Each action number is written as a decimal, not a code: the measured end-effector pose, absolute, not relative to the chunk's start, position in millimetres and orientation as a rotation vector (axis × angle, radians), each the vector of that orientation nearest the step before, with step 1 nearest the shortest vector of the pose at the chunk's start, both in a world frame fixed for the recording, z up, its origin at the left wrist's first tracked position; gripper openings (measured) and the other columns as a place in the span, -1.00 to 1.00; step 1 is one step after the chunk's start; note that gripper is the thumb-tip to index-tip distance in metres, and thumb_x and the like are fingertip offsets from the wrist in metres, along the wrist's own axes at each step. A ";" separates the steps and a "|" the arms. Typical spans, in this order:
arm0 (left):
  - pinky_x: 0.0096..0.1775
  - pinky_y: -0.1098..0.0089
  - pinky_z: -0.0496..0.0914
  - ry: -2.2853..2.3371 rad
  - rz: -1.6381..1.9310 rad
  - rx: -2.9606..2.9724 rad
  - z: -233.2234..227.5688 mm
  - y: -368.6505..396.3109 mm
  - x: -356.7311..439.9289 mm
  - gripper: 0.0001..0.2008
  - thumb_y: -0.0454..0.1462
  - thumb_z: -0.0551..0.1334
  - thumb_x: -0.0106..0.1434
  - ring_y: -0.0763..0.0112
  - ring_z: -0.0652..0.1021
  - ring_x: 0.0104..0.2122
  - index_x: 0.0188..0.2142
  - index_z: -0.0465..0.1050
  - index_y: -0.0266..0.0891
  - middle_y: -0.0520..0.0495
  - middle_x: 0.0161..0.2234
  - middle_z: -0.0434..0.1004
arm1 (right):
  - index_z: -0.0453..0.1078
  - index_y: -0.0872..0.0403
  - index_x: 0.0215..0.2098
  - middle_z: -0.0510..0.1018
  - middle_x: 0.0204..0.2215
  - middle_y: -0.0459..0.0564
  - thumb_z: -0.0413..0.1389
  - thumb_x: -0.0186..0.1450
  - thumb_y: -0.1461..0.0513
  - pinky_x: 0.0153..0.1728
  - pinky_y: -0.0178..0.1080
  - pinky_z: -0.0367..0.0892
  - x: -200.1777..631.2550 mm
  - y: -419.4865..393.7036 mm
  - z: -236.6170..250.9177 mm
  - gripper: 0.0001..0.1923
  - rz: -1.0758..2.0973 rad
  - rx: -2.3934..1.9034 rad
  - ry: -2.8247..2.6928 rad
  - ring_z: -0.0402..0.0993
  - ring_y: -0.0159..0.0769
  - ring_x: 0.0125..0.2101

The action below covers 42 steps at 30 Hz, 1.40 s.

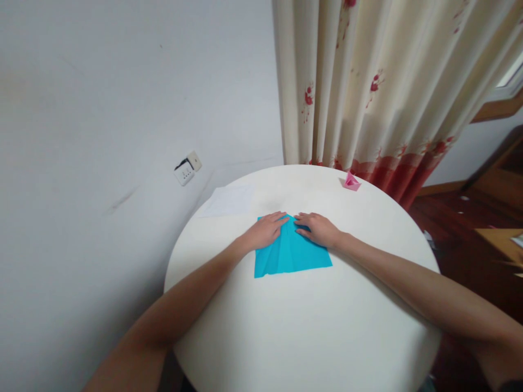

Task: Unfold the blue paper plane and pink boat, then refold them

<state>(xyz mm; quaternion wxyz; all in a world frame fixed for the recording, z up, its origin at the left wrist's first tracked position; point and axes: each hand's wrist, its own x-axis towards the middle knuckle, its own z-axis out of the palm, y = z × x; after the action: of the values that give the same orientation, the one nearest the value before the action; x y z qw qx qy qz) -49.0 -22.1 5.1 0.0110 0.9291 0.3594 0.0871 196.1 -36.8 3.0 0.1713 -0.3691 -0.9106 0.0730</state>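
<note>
A sheet of blue paper [292, 255] lies on the round white table [310, 321], its far part folded under my hands. My left hand [265, 230] presses flat on the paper's far left corner, fingers pointing right. On the far right part rests my right hand [318, 228], its fingertips pressing down on a fold. The fingertips of both hands nearly meet at the paper's far middle.
A small pink folded paper boat [351, 182] sits at the table's far edge. A white sheet [229, 200] lies at the far left of the table. Behind are a floral curtain [379, 81], a wall socket [187, 169] and wooden furniture [498, 239] at right.
</note>
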 end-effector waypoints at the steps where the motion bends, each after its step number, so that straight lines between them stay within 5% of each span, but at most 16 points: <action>1: 0.28 0.11 0.18 1.104 0.274 2.902 4.4 -21.3 -49.7 -0.52 -0.36 0.04 0.38 0.18 0.27 0.29 0.28 0.26 -0.24 -0.21 0.31 0.23 | 0.48 0.07 0.05 0.45 0.17 0.15 0.05 0.42 0.16 0.21 -0.01 0.20 196.1 -36.8 2.9 -0.69 0.212 -1.049 -2.583 0.29 -0.05 0.24; 10: 0.23 0.10 0.27 1.030 0.304 2.937 6.9 -21.4 -50.9 -0.53 -0.43 0.11 0.32 0.14 0.35 0.23 0.18 0.41 -0.11 -0.14 0.26 0.32 | 0.46 0.07 0.09 0.45 0.18 0.14 0.06 0.42 0.15 0.21 -0.03 0.20 196.8 -36.9 2.7 -0.66 0.207 -1.055 -2.581 0.29 -0.05 0.24; 42: 0.24 0.09 0.26 0.945 0.269 2.992 12.3 -20.9 -52.0 -0.55 -0.42 0.12 0.32 0.19 0.36 0.24 0.15 0.45 -0.08 -0.09 0.25 0.35 | 0.46 0.05 0.10 0.45 0.18 0.11 0.05 0.42 0.15 0.22 -0.03 0.19 197.1 -35.2 -1.4 -0.66 0.222 -1.067 -2.555 0.28 -0.08 0.24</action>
<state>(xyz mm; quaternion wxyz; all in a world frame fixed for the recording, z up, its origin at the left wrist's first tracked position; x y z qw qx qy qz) -52.0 -20.9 12.3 -0.0037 0.9501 0.3000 0.0854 197.1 -35.2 -1.4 0.1808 -0.3777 -0.9047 0.0785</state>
